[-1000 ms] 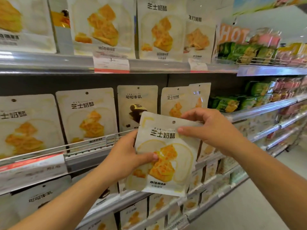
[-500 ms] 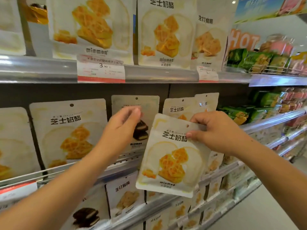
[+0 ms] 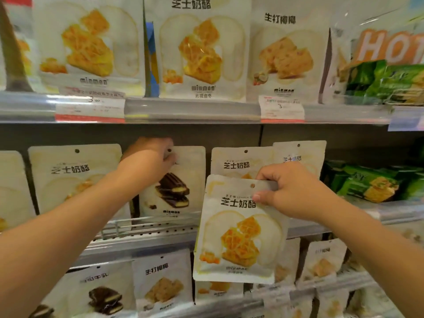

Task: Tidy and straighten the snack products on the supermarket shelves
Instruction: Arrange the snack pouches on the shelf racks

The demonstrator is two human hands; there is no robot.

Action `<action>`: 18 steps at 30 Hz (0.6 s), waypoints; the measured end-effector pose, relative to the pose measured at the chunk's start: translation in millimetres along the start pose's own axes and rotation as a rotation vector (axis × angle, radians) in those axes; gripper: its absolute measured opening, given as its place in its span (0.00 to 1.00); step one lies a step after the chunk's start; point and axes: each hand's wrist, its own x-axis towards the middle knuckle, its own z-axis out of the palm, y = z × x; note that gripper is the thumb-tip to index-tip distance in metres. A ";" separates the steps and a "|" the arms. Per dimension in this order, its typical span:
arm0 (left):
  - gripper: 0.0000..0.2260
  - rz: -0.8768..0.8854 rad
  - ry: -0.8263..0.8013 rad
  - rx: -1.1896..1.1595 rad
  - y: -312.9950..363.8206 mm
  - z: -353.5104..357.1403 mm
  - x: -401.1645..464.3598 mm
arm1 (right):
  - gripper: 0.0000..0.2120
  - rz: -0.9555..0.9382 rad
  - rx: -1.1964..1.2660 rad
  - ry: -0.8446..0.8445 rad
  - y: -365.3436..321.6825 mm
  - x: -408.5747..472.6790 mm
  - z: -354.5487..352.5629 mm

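Note:
My right hand (image 3: 290,191) pinches the top right corner of a cream cheese-snack pouch (image 3: 238,232) with a yellow pastry picture, which hangs in front of the middle shelf. My left hand (image 3: 149,160) reaches up to the middle shelf and grips the top left edge of a chocolate-snack pouch (image 3: 176,187) standing there. Behind the held pouch stand two more cheese pouches (image 3: 241,161). Another cheese pouch (image 3: 73,177) stands left of my left arm.
The middle shelf has a wire front rail (image 3: 149,223) and a perforated metal lip. Above it runs the top shelf edge with price tags (image 3: 89,106) and larger pouches. Green packets (image 3: 371,187) lie on the right. Further pouches fill the lower shelf (image 3: 160,288).
My left hand has let go of the cheese pouch and risen to the top of the chocolate pouch on the shelf. The right hand alone now holds the cheese pouch.

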 end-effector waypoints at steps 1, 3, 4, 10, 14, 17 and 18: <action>0.11 0.001 -0.006 0.017 1.5 -2.5 -2.7 | 0.07 -0.006 0.015 -0.010 2.7 1.8 0.2; 0.08 0.038 -0.006 0.014 1.4 -7.0 -10.6 | 0.05 -0.021 0.026 -0.029 4.7 4.8 -0.7; 0.08 0.074 0.018 0.002 0.0 -8.8 -16.1 | 0.05 -0.032 0.035 -0.030 5.4 5.8 -1.7; 0.06 0.212 0.205 -0.230 6.4 -38.4 -48.4 | 0.05 -0.088 0.091 0.002 8.1 6.4 -9.6; 0.08 0.268 0.298 -0.210 13.3 -64.0 -64.7 | 0.04 -0.077 0.102 -0.011 9.1 6.0 -14.9; 0.08 0.285 0.451 -0.243 8.2 -88.4 -80.0 | 0.05 -0.084 0.139 0.026 3.7 4.4 -22.7; 0.07 0.280 0.504 -0.261 3.2 -97.5 -84.7 | 0.05 -0.096 0.141 0.052 0.1 5.4 -25.9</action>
